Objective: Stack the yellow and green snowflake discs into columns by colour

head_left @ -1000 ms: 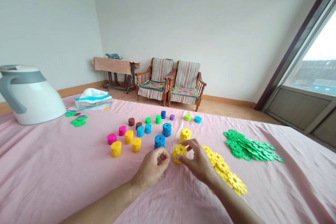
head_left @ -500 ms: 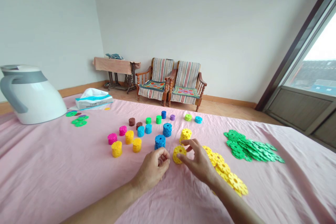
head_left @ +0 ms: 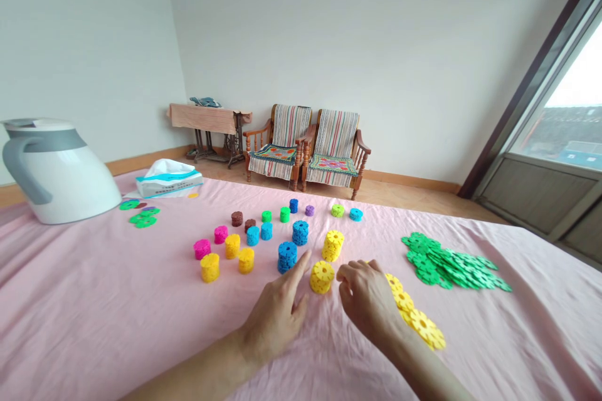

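Note:
A short stack of yellow snowflake discs [head_left: 322, 277] stands between my two hands. To its left my left hand [head_left: 275, 319] is open, its fingers stretched forward and apart from the thumb, with nothing held. On the other side my right hand [head_left: 367, 297] has its fingers curled down over the near end of the loose yellow snowflake discs [head_left: 421, 322]. Whatever is under those fingers, if anything, is hidden. A taller yellow stack [head_left: 333, 244] rises just behind the first one. Close to my left fingertips is a blue stack [head_left: 287, 257].
Small stacks in several colours, such as orange-yellow [head_left: 209, 267] and pink [head_left: 202, 249], stand left and behind. Green discs [head_left: 454, 266] lie heaped at right. A white kettle [head_left: 70, 178] and a tissue pack [head_left: 168, 182] are at left on the pink cloth [head_left: 117, 301].
My right hand has come off the near yellow stack and shifted right toward the loose yellow discs. My left hand's fingers have straightened from a curled pose.

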`<state>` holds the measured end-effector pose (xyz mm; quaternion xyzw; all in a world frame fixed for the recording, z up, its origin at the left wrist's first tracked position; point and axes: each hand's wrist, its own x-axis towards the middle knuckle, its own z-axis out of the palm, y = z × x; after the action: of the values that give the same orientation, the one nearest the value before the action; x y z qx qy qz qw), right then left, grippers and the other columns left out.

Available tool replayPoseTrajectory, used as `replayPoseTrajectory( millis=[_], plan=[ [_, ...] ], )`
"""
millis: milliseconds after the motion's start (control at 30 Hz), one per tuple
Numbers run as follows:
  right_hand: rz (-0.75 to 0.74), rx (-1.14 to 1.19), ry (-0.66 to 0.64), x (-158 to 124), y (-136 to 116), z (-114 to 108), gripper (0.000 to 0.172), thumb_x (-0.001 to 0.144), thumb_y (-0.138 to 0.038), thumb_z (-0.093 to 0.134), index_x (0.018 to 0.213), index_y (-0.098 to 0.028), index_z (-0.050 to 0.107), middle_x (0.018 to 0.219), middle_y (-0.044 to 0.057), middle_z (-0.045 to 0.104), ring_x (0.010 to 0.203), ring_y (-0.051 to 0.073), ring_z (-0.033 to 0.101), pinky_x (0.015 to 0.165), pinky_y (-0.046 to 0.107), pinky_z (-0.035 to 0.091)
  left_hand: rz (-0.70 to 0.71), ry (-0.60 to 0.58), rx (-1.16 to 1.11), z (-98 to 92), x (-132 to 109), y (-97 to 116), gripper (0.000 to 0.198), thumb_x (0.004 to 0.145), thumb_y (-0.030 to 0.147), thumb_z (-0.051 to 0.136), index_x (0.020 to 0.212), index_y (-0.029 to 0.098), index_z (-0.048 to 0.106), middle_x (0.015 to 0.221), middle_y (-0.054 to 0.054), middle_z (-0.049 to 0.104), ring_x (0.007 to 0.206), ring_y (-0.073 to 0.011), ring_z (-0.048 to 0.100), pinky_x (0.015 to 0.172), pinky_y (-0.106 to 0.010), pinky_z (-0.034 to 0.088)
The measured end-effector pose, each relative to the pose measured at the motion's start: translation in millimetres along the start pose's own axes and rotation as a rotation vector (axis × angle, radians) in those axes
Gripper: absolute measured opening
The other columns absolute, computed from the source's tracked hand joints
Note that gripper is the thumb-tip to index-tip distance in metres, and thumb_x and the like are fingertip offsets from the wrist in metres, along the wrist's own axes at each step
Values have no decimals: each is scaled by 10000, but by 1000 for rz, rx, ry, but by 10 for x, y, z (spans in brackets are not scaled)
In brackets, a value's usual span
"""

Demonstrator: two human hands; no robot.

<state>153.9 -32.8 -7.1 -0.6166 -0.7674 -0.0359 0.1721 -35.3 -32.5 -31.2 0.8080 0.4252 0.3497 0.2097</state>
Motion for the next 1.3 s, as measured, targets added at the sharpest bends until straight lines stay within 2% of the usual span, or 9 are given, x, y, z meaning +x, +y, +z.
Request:
replayPoseTrajectory(
  millis=[167,633,933,1133,1300],
  plan=[
    [-16,-33,7,-10,-9,-20,185,731,-72,466,621,-179,569,638,17,619,631,135,515,654,294,227,68,3,51,-17,-8,50,860,751,1,447,1467,276,59,1398,-58,462,1190,-211,531,982,-390,460],
    [-34,32,42,11,-28,27,196,735,-67,467,688,-192,611,673,9,628,655,137,528,675,288,233,81,-21,45,-10,-2,47,806,792,22,450,1463,276,82,1448,-53,386,1251,-197,469,1010,-388,444],
    [-60,56,51,-13,-34,22,210,763,-70,456,715,-198,615,681,1,622,670,138,533,688,281,240,62,-25,31,-13,-9,42,782,792,27,450,1458,266,115,1399,-60,461,1217,-205,506,993,-395,455],
    [-8,66,63,7,17,37,202,753,-70,462,707,-191,617,691,9,629,681,140,538,691,283,243,35,-10,37,-17,-9,51,788,771,19,459,1450,268,145,1347,-73,520,1126,-220,582,904,-375,518],
    [-21,82,56,9,-1,32,220,756,-62,454,759,-190,633,718,14,635,698,145,541,703,284,249,21,-11,53,-15,-10,57,802,766,23,474,1451,272,139,1327,-76,538,1069,-224,616,871,-370,532]
  ],
)
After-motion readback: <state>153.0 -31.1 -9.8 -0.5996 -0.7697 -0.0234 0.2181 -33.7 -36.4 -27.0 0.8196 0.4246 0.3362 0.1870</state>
